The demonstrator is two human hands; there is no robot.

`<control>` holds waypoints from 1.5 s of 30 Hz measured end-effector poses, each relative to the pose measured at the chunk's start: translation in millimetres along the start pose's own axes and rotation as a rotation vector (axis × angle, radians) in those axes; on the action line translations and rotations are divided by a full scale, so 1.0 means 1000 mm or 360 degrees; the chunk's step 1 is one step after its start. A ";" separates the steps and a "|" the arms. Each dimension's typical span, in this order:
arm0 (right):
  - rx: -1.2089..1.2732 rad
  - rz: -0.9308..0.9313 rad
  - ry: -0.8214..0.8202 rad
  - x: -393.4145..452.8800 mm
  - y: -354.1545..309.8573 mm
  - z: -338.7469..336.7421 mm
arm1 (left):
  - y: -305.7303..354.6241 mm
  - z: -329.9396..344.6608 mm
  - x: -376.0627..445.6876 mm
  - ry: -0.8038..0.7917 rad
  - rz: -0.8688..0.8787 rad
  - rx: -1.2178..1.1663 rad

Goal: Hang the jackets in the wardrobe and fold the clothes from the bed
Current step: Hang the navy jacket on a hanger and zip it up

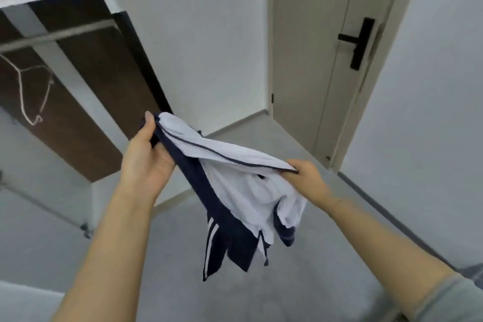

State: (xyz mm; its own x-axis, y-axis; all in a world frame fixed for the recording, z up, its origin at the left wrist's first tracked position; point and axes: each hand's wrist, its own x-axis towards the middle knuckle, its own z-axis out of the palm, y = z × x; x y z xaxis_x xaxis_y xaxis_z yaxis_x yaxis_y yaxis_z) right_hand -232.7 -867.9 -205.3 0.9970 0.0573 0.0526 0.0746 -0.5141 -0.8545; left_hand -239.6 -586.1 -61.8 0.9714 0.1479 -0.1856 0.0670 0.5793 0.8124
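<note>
Head view: jacket (235,191) stretched between both hands, upper-left to lower-right.

A jacket (235,185) is held between the left hand (146,157) and right hand (305,180) above the floor (261,282); the wardrobe (86,102), a hanger (34,91) hung inside, is seen far left, a door (326,60) far right.

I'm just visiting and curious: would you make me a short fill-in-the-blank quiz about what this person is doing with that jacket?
1. The navy and white jacket is held by ____ hands.
2. The left hand grips one end and the right hand pinches the zipper edge; the rest hangs above the ____.
3. An empty wire hanger hangs in the ____.
4. The door is ____.

Missing words: two; floor; wardrobe; closed
</note>
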 end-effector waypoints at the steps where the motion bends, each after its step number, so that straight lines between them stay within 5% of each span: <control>1: 0.0041 -0.0095 -0.0070 0.008 -0.020 0.004 | 0.015 -0.029 -0.002 0.0101 0.0034 -0.0043; 7: -0.0493 -0.0185 -0.0972 0.035 -0.098 0.059 | 0.088 -0.164 -0.035 0.0452 0.0297 -0.0192; 10: -0.0563 -0.0160 -0.0934 0.036 -0.115 0.086 | 0.111 -0.212 -0.054 0.0557 0.0351 -0.0298; 19: 0.0111 -0.0146 -0.0772 0.019 -0.207 0.166 | 0.153 -0.311 -0.077 0.0735 0.0300 -0.0115; 23: -0.0226 -0.0404 -0.0936 0.007 -0.262 0.228 | 0.167 -0.301 -0.073 0.0521 0.0203 0.0181; 26: 0.0031 -0.0678 -0.1271 -0.021 -0.313 0.300 | 0.174 -0.288 -0.064 0.0248 0.0202 0.0374; 32: 0.0514 -0.0639 -0.0679 -0.010 -0.363 0.385 | 0.191 -0.326 -0.051 -0.0022 0.0204 0.0417; 36: 0.0640 -0.0527 -0.0314 0.007 -0.382 0.407 | 0.169 -0.373 -0.053 0.0114 0.0176 0.0915; 40: 0.0767 -0.0483 -0.0263 0.027 -0.407 0.428 | 0.133 -0.415 -0.050 0.0165 -0.0018 0.1006; 45: 0.0899 -0.0413 -0.0245 0.067 -0.418 0.455 | 0.115 -0.446 -0.014 0.0535 0.0213 0.1544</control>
State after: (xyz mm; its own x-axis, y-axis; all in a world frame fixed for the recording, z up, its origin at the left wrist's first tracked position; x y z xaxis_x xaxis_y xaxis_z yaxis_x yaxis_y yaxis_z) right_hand -206.6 -260.2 -80.0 0.9304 0.2629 0.2553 0.2481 0.0608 -0.9668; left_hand -347.3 -163.8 -212.3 0.8808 0.4659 -0.0846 0.2623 -0.3313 0.9063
